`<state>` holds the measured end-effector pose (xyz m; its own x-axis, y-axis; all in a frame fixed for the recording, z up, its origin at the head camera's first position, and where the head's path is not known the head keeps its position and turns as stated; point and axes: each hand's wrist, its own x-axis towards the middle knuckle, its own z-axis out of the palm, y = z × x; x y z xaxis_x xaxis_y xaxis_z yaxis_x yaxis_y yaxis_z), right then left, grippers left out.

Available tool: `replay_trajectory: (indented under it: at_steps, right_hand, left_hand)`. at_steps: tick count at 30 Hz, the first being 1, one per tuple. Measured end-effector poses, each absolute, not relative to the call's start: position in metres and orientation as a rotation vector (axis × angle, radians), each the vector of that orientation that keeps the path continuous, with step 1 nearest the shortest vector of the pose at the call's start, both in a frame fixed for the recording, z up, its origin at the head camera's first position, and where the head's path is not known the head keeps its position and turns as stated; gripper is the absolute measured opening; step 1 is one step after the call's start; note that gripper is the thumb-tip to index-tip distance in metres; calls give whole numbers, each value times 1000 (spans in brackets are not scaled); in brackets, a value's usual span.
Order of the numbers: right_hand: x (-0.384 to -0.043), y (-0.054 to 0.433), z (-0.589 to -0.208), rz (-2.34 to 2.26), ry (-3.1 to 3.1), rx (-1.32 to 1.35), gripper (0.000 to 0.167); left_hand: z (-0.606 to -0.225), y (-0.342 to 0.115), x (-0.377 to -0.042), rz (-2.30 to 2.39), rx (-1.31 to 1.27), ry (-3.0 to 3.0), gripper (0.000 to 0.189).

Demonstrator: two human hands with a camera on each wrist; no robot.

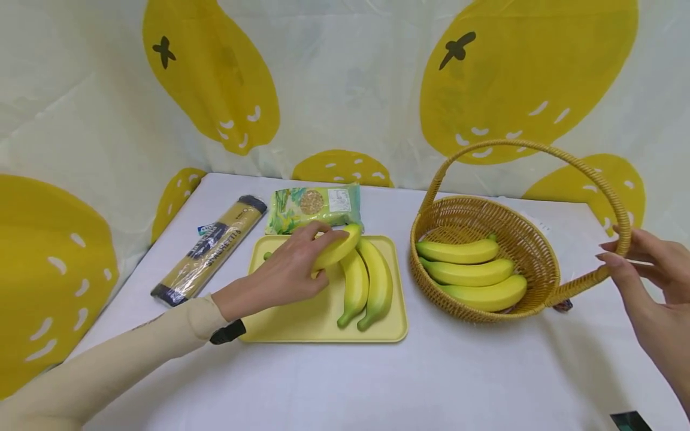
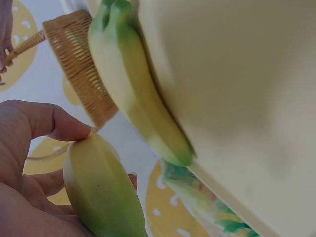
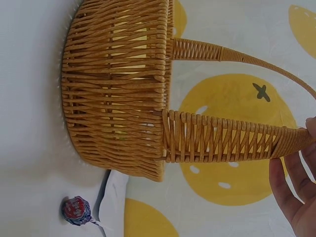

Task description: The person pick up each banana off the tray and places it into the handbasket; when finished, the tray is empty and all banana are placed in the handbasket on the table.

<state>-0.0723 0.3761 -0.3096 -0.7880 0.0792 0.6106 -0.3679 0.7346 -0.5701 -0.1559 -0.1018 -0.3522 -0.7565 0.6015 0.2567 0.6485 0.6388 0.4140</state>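
Observation:
My left hand [image 1: 293,263] grips a yellow banana [image 2: 101,182] with green tips, held over the pale yellow tray [image 1: 323,332]. Two more bananas [image 1: 377,287] lie side by side on the tray's right half, just under the held one. At the right, my right hand [image 1: 654,287] pinches the wicker basket's handle [image 1: 609,185] between thumb and fingers. Inside the wicker basket [image 1: 541,269] three bananas [image 1: 474,272] rest next to each other. The right wrist view shows the basket's woven side and the fingers [image 3: 284,187] at the handle.
Behind the tray lies a green packet of grain [image 1: 315,206]. A long spaghetti pack [image 1: 210,248] sits left of the tray. A wrapped lollipop [image 3: 76,211] is on the table beside the basket. A curtain with large yellow fruit prints [image 1: 350,90] hangs at the back.

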Motion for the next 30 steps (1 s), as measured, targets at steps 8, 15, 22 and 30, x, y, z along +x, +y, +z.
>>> replay_trajectory:
  at_steps: [8,15,22,30]
  right_hand:
    - [-72,377,-311,911,-2335,178,50]
    - [-73,377,-311,934,-2305,237,47]
    - [-73,376,-311,895,-2333,192,51]
    - [-73,376,-310,919,-2317,207,49]
  left_hand:
    - [-343,-85,-159,-736,-1109,-2747,69]
    - [-340,-74,-161,-736,-1162,-2736,71]
    - [-340,-66,-163,-730,-1191,-2733,71]
    - [-336,-51,-166,-726,-1218,-2756,75]
